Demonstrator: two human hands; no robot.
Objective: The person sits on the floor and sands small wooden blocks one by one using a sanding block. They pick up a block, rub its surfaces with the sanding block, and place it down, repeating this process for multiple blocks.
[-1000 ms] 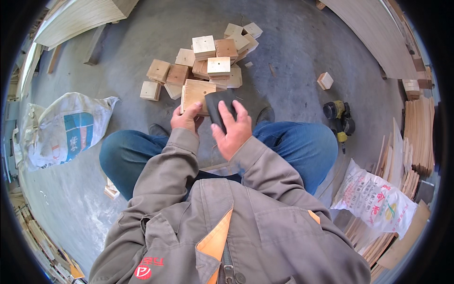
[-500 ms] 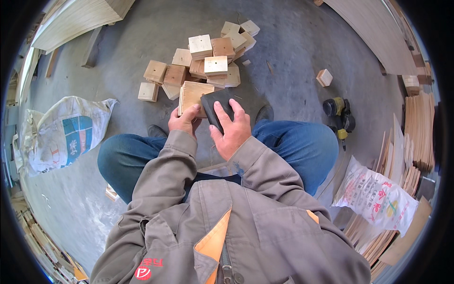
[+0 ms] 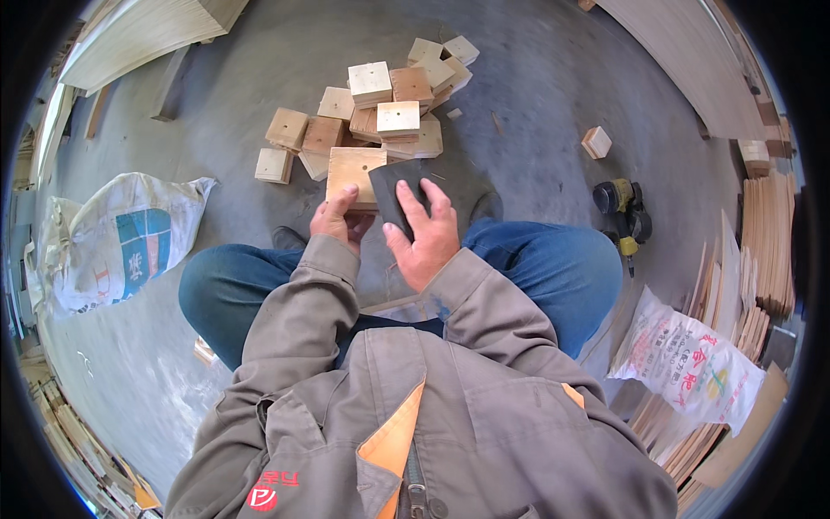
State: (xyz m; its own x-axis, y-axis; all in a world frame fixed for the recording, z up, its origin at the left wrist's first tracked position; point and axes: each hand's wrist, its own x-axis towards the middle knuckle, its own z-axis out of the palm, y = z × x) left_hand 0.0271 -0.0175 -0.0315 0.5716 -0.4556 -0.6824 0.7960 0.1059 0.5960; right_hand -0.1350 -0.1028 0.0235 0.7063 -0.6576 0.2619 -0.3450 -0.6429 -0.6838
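Observation:
Between my knees, my left hand (image 3: 341, 220) grips a square wooden block (image 3: 353, 168), thumb on its upper face and fingers under its near edge. A small dark hole shows in that face. My right hand (image 3: 425, 235) holds a piece of black sandpaper (image 3: 393, 190), its fingers spread over the sheet and the thumb along the near edge. The sandpaper touches or overlaps the block's right side. Whatever lies beneath the sandpaper is hidden. Just beyond my hands, several similar wooden blocks (image 3: 370, 82) are heaped on the floor, many with a hole in the top.
A single block (image 3: 596, 143) lies to the right, near a yellow-and-black power drill (image 3: 621, 212). White woven sacks lie at left (image 3: 104, 233) and right (image 3: 687, 359). Stacked thin boards (image 3: 767, 242) line the right side; large panels (image 3: 147, 43) stand at the far left.
The block has turned in my left hand, so its holed face now lies flatter toward me. My right hand has tilted the sandpaper more upright at the block's right side.

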